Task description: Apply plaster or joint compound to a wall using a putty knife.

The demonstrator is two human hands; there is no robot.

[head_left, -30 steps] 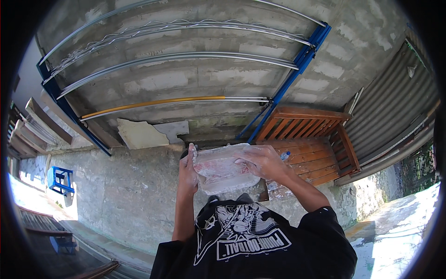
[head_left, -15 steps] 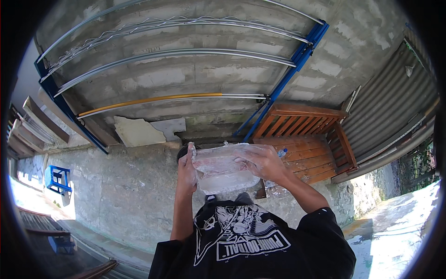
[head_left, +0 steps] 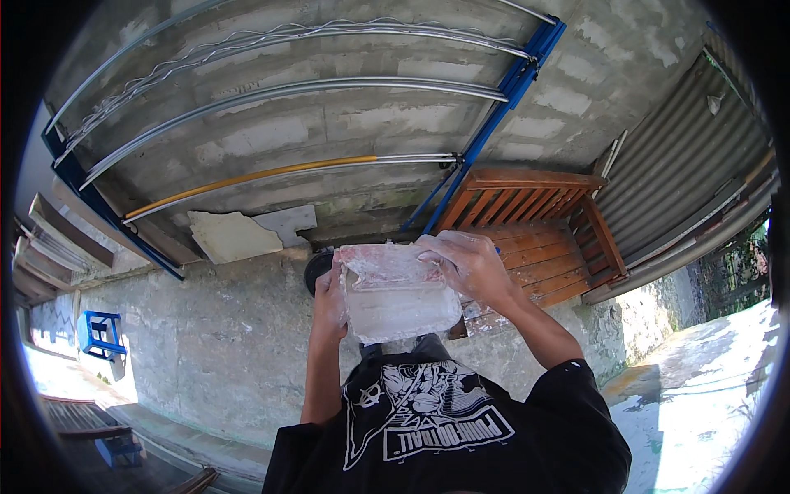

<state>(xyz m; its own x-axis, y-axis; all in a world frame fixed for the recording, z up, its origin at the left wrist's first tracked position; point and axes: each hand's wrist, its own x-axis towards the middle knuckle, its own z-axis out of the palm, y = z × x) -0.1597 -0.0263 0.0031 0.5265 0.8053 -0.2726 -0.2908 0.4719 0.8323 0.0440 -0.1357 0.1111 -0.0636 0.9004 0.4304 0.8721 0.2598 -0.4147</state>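
Tray (head_left: 401,311): between hands, long axis left-to-right.
Left hand (head_left: 330,303): half-closed, holds left edge.
Right hand (head_left: 471,267): curled, holds far right corner.

Container (head_left: 401,311) in the middle, stool (head_left: 102,333) left, bench (head_left: 535,265) right

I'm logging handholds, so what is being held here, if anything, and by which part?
A whitish, pink-streaked boxy piece, held by the left hand on its left side and the right hand at its upper right corner.
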